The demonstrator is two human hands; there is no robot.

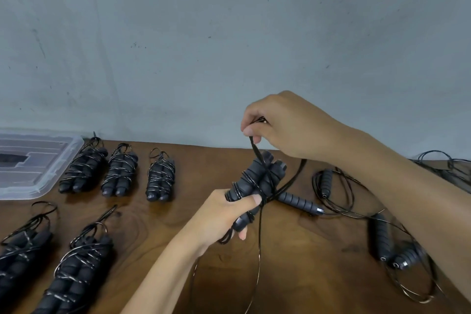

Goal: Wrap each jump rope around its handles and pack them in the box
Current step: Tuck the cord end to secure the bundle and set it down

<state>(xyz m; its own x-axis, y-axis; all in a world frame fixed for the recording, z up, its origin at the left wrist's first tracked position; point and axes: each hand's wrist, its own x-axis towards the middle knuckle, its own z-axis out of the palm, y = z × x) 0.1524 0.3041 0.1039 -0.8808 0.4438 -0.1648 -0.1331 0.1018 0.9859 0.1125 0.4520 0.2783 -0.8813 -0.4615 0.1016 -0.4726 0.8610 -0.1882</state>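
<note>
L hand point(224, 211) grips handles point(257, 181); R hand point(277, 125) pinches cord point(256, 148).

Matt foam handles point(254, 181), glossy wood table point(293, 250)

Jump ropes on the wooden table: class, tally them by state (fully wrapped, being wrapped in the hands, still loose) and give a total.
Fully wrapped black jump rope bundles: 5
Black rope being wrapped, gripped by left hand, cord pinched by right hand: 1
Loose black ropes, at least: 2
Total: 8
</note>
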